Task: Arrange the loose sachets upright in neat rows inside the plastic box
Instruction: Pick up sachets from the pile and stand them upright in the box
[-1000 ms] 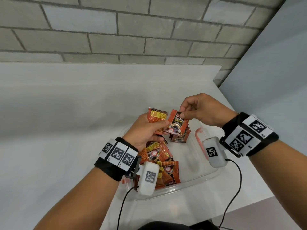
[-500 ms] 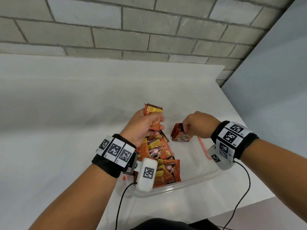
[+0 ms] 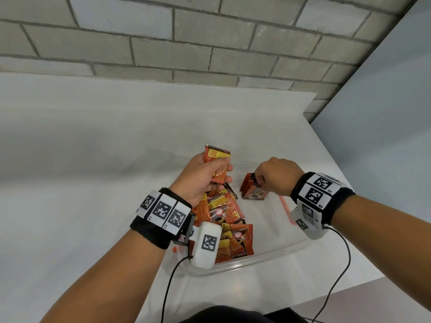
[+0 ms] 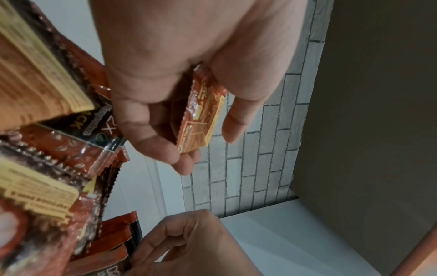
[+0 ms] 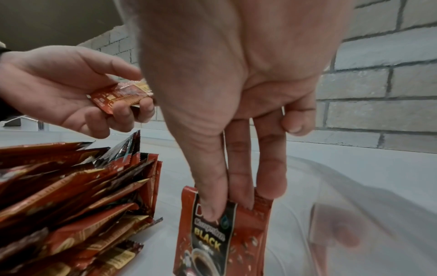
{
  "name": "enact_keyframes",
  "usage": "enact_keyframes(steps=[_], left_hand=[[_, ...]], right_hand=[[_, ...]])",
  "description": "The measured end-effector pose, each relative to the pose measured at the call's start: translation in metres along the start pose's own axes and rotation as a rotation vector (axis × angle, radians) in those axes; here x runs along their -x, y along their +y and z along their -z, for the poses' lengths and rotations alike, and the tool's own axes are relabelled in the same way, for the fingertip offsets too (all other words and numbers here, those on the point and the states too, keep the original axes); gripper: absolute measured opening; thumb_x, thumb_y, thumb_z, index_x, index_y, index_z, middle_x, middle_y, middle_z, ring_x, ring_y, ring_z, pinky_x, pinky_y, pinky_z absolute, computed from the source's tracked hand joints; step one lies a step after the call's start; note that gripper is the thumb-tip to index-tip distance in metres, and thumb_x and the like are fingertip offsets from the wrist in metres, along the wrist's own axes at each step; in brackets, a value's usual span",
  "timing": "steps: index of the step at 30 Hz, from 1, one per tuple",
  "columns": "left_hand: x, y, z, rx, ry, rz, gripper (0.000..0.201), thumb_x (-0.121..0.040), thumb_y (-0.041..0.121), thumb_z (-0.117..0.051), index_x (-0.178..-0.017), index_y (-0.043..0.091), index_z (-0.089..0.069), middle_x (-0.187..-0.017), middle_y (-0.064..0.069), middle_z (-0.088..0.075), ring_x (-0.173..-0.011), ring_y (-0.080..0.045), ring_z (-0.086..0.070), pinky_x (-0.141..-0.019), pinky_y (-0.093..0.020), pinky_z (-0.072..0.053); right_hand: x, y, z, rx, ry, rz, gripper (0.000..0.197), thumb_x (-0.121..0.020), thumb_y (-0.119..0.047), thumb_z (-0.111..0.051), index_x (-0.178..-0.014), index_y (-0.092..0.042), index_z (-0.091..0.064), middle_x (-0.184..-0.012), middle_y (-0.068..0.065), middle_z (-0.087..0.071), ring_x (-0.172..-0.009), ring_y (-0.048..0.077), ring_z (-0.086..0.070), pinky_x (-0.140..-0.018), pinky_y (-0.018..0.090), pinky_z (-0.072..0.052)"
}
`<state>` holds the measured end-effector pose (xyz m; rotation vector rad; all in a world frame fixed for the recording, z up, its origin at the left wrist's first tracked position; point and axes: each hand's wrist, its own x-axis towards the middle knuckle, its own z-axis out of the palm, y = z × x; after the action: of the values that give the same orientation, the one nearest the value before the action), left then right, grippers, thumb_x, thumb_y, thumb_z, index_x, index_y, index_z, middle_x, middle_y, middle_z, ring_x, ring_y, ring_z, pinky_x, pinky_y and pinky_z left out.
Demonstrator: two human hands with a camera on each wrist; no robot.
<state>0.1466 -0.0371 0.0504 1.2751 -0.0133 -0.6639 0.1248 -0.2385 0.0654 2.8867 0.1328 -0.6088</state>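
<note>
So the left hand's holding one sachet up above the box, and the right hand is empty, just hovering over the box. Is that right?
Not quite. The right hand isn't empty: its fingers pinch the top of the upright sachets standing in the box, as the right wrist view shows. The rest holds: the left hand holds one sachet above the box.

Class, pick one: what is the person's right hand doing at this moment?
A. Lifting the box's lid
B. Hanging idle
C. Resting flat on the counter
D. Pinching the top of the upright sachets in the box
D: the right hand pinches the top of the upright sachets standing inside the plastic box.
</note>
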Motion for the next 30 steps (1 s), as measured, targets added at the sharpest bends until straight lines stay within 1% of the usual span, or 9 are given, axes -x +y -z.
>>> enact_keyframes(steps=[4, 10, 15, 17, 20, 22, 24, 27, 30], left_hand=[[0.000, 0.000, 0.000, -0.004, -0.001, 0.007, 0.009, -0.092, 0.022, -0.062, -0.099, 0.016, -0.060, -0.091, -0.006, -0.069, -0.071, -0.017, -0.066, -0.061, -0.029, -0.049], [0.002, 0.000, -0.001, 0.020, -0.004, 0.015, 0.009, -0.094, 0.019, -0.058, -0.102, 0.014, -0.057, -0.091, -0.009, -0.068, -0.068, -0.021, -0.068, -0.056, -0.028, -0.049], [0.006, 0.004, -0.002, 0.080, -0.042, 0.036, 0.005, -0.099, 0.012, -0.045, -0.099, 0.012, -0.049, -0.094, -0.015, -0.066, -0.066, -0.030, -0.070, -0.050, -0.029, -0.051], [0.008, 0.005, -0.003, 0.085, -0.088, 0.039, 0.004, -0.099, 0.012, -0.046, -0.100, 0.011, -0.049, -0.096, -0.015, -0.065, -0.070, -0.033, -0.070, -0.049, -0.029, -0.053], [0.010, 0.004, -0.009, 0.064, -0.157, 0.029, 0.009, -0.098, 0.013, -0.049, -0.106, 0.012, -0.054, -0.094, -0.010, -0.069, -0.075, -0.033, -0.071, -0.055, -0.031, -0.058], [0.012, 0.003, -0.015, 0.037, -0.196, 0.020, 0.012, -0.097, 0.014, -0.050, -0.108, 0.014, -0.056, -0.094, -0.008, -0.071, -0.077, -0.033, -0.072, -0.059, -0.034, -0.059], [0.015, 0.002, -0.022, 0.022, -0.221, 0.020, 0.013, -0.096, 0.014, -0.052, -0.108, 0.015, -0.057, -0.094, -0.008, -0.071, -0.077, -0.032, -0.071, -0.061, -0.035, -0.059], [0.018, 0.000, -0.030, 0.004, -0.230, 0.015, 0.014, -0.096, 0.015, -0.054, -0.109, 0.014, -0.057, -0.098, -0.012, -0.070, -0.079, -0.032, -0.071, -0.066, -0.037, -0.060], [0.018, 0.001, -0.035, 0.010, -0.155, 0.062, 0.028, -0.095, 0.030, -0.054, -0.114, 0.010, -0.055, -0.105, -0.019, -0.068, -0.088, -0.033, -0.071, -0.074, -0.037, -0.060]], right_hand=[[0.001, 0.002, -0.002, -0.008, 0.008, -0.019, 0.008, -0.083, -0.019, -0.065, -0.091, -0.020, -0.065, -0.083, -0.002, -0.052, -0.073, 0.020, -0.052, -0.047, 0.021, -0.025], [0.004, 0.008, -0.002, -0.051, 0.032, -0.039, 0.012, -0.084, -0.021, -0.065, -0.096, -0.020, -0.063, -0.086, -0.003, -0.054, -0.075, 0.019, -0.050, -0.049, 0.022, -0.027], [0.020, 0.023, 0.015, -0.344, 0.141, -0.138, 0.008, -0.089, -0.018, -0.060, -0.094, -0.021, -0.065, -0.096, 0.000, -0.066, -0.081, 0.016, -0.059, -0.070, 0.026, -0.044], [0.031, 0.024, 0.024, -0.564, 0.234, -0.144, 0.007, -0.091, -0.022, -0.058, -0.090, -0.021, -0.065, -0.090, -0.003, -0.068, -0.076, 0.012, -0.061, -0.068, 0.023, -0.045], [0.048, 0.008, 0.034, -0.921, 0.277, -0.087, 0.011, -0.092, -0.031, -0.059, -0.094, -0.022, -0.066, -0.085, -0.007, -0.069, -0.065, 0.007, -0.062, -0.060, 0.017, -0.047], [0.053, -0.002, 0.035, -1.022, 0.275, -0.023, 0.013, -0.091, -0.030, -0.061, -0.098, -0.021, -0.067, -0.086, -0.006, -0.069, -0.065, 0.002, -0.060, -0.056, 0.013, -0.045], [0.055, -0.007, 0.035, -1.040, 0.277, 0.009, 0.014, -0.088, -0.027, -0.065, -0.100, -0.020, -0.068, -0.083, -0.006, -0.067, -0.063, -0.002, -0.057, -0.052, 0.009, -0.041], [0.056, -0.007, 0.033, -1.038, 0.295, 0.003, 0.006, -0.084, -0.018, -0.071, -0.089, -0.020, -0.068, -0.074, -0.007, -0.065, -0.062, 0.002, -0.058, -0.055, 0.013, -0.043], [0.061, -0.005, 0.032, -0.982, 0.490, -0.012, 0.012, -0.081, -0.013, -0.073, -0.076, -0.022, -0.065, -0.070, -0.009, -0.063, -0.062, -0.001, -0.055, -0.061, 0.010, -0.044]])
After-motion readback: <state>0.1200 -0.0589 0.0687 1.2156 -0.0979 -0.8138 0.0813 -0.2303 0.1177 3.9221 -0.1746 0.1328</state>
